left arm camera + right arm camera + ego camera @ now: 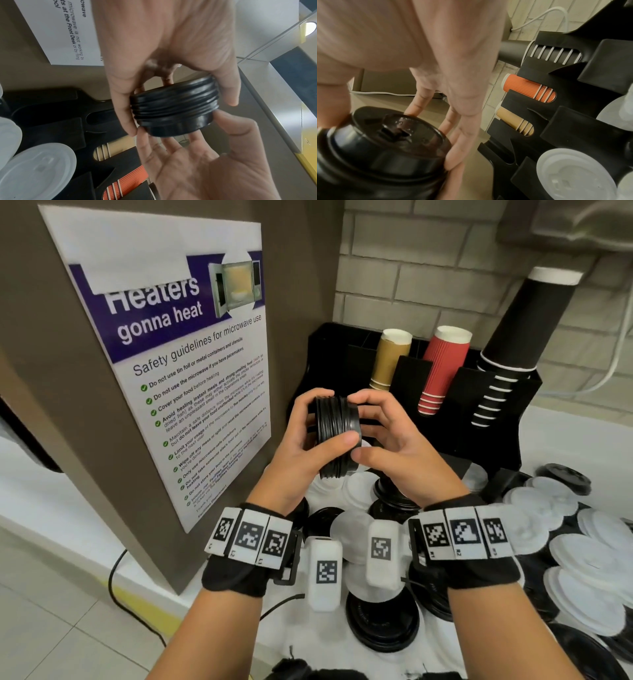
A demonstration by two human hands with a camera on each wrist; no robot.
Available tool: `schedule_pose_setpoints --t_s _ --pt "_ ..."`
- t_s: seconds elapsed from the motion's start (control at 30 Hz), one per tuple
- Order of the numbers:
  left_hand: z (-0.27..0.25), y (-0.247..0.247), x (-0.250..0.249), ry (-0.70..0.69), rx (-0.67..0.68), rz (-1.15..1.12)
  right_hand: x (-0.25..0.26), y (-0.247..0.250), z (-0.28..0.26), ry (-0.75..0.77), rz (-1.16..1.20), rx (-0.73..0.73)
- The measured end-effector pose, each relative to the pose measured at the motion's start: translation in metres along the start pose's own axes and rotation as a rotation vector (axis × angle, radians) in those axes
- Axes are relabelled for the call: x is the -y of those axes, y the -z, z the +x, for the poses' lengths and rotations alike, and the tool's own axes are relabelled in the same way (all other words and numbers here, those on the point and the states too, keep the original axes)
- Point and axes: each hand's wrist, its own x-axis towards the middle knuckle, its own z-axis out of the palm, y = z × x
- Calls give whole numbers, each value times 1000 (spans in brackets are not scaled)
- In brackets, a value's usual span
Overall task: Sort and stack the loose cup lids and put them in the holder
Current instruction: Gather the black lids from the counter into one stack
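Both hands hold a stack of black cup lids on its side in the air, in front of the black holder. My left hand wraps the rimmed end, thumb on the near side and fingers over the far side. My right hand pinches the end lid between thumb and fingers. The left wrist view shows the stack with several rims nested together. The right wrist view shows the end lid's top with its sip tab. Loose white lids and black lids lie on the counter below.
The holder carries sleeves of gold cups, red cups and black cups. A brown cabinet side with a microwave safety poster stands close on the left. A tiled wall is behind the holder.
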Motion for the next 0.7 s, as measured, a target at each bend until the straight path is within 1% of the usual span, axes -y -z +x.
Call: schedule_pose_setpoints --t_s 0.17,0.27,0.33,0.37,0.4,0.43,0.47,0.5,0.57,0.6,0.63,0.7 --pt "0 0 0 -15 20 3 3 0 1 14 12 20" --pt "0 2 0 -35 40 5 4 -1 3 45 -3 70" --pt "-1 7 -3 -47 12 21 3 0 7 13 7 83" --pt "-1 10 -5 -55 -17 23 2 1 10 -18 15 66" --pt "-1 14 -9 -67 -47 19 1 3 14 -45 -7 36" --pt "-1 20 -12 -83 -71 13 0 5 18 -66 -85 10" --pt "-1 25 -15 -100 -88 9 -2 8 23 -82 -235 23" --pt "-2 30 -19 -111 -97 4 -4 10 26 -113 -444 111" --pt "-3 36 -24 -114 -110 -8 -12 7 29 -271 -856 429" --pt "-3 37 -25 -112 -116 -6 -18 2 28 -363 -994 571" --pt "-4 38 -26 -109 -120 0 -24 -3 24 -426 -1079 667" --pt "-5 38 -27 -105 -128 9 -36 -15 16 -470 -1157 769"
